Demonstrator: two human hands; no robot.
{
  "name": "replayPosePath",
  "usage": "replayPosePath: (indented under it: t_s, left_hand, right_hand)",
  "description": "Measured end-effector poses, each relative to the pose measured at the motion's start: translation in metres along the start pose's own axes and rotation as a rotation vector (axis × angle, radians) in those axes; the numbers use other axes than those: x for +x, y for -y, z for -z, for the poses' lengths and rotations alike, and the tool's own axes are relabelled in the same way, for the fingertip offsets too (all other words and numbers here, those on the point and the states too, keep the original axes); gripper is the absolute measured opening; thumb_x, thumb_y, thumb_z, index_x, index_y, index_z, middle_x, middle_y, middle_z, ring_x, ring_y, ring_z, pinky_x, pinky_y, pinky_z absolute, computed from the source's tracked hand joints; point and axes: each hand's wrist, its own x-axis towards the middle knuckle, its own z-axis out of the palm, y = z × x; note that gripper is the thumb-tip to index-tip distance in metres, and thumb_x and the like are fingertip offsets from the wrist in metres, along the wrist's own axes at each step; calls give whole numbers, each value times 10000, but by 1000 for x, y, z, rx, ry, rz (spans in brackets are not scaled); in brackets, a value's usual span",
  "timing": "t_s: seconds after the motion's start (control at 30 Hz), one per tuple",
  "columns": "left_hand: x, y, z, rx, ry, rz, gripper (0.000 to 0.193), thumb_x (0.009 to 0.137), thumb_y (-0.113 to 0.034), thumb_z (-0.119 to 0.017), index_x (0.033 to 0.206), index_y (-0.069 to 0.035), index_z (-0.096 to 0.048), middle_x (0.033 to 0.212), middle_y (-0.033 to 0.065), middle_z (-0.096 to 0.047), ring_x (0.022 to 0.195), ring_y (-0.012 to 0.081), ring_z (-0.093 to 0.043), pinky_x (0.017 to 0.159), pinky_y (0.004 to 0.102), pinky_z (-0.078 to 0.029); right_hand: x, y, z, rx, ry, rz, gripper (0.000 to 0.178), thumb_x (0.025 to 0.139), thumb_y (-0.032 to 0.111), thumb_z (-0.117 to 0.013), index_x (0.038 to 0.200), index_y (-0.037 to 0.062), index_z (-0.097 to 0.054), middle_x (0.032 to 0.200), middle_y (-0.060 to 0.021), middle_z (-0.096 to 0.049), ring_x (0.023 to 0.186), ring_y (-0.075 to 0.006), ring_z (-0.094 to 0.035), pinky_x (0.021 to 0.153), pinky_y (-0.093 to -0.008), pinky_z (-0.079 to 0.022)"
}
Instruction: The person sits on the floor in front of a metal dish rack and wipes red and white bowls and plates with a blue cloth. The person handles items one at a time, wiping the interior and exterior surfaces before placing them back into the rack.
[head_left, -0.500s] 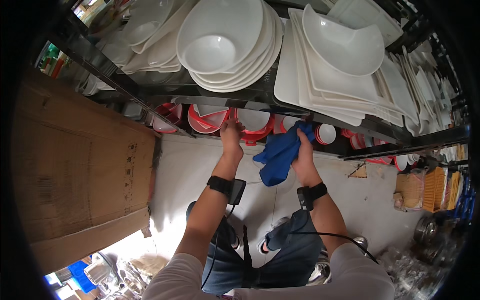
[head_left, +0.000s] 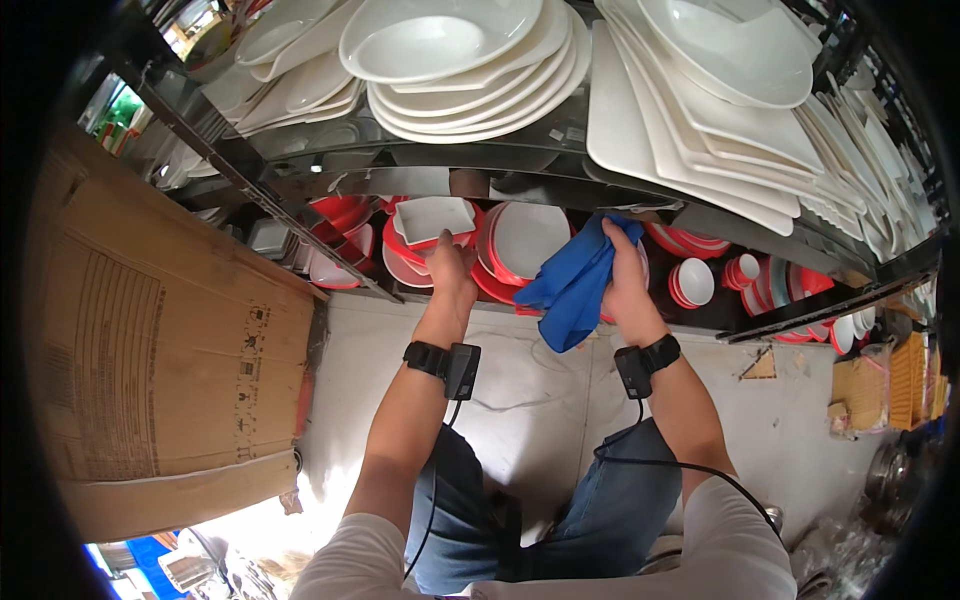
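Observation:
On the low shelf, a white rectangular dish (head_left: 433, 216) rests over red-and-white dishware. My left hand (head_left: 452, 272) grips its near edge, thumb on the rim and the other fingers mostly hidden. My right hand (head_left: 627, 275) is closed around a bunched blue cloth (head_left: 572, 287), which hangs down to the left in front of the shelf. Just behind the cloth stands a large white plate with a red outside (head_left: 530, 240), partly covered by it. Right of my right hand, small red-and-white bowls (head_left: 692, 282) lie nested on their side.
Above, a dark shelf (head_left: 420, 160) carries stacked white oval plates (head_left: 480, 110) and square plates (head_left: 640, 150). A large cardboard box (head_left: 180, 340) stands at left. Yellow baskets (head_left: 908, 380) sit at right on the pale floor (head_left: 540, 400). Cables hang from both wrist devices.
My left hand has shifted from a red-rimmed dish's edge to the rectangular dish, which now sits flatter. The cloth and right hand have moved slightly right in view. The view has shifted closer to the shelf.

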Motion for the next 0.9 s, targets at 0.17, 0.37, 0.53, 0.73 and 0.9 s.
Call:
replayPosePath:
  t_s: [0.17, 0.37, 0.53, 0.73, 0.9]
  left_hand:
    - [19, -17, -3, -17, 115, -41, 490, 1126, -205, -412, 1587, -46, -357, 1551, 153, -492, 1358, 358, -553, 1038, 506, -560]
    - [72, -19, 24, -136, 65, -74, 467, 1117, -159, -372, 1580, -95, -358, 1520, 177, -514, 1340, 421, -571, 1090, 681, -514]
    - [100, -5, 22, -183, 35, -116, 464, 1104, -152, -395, 1566, -106, -378, 1510, 193, -519, 1324, 435, -583, 1010, 701, -561]
    - [67, -12, 7, -57, -94, -116, 473, 1093, -201, -488, 1514, 10, -441, 1404, 188, -600, 1225, 394, -653, 937, 579, -621]
    - [35, -30, 0, 6, 25, -152, 463, 1103, -248, -481, 1498, -9, -451, 1403, 183, -598, 1157, 390, -687, 903, 560, -637]
  right_hand:
    - [17, -14, 16, 57, 40, -122, 247, 963, 303, -763, 1122, 141, -665, 1051, -29, -691, 987, -222, -679, 932, -415, -570]
    - [-28, -24, 2, -29, 34, -143, 300, 973, 307, -746, 1170, 111, -633, 1080, -68, -688, 1032, -266, -691, 944, -475, -585]
    - [-41, -22, 0, -121, -48, -143, 416, 973, 312, -746, 1283, 83, -588, 1204, -99, -669, 1110, -295, -674, 971, -493, -581]
    - [-40, -23, 21, -130, -6, -90, 396, 973, 312, -747, 1284, 111, -605, 1200, -72, -678, 1114, -262, -670, 984, -451, -569]
    - [-37, -19, 26, -114, 10, -102, 431, 959, 304, -765, 1301, 105, -595, 1222, -75, -669, 1127, -260, -660, 1008, -449, -556]
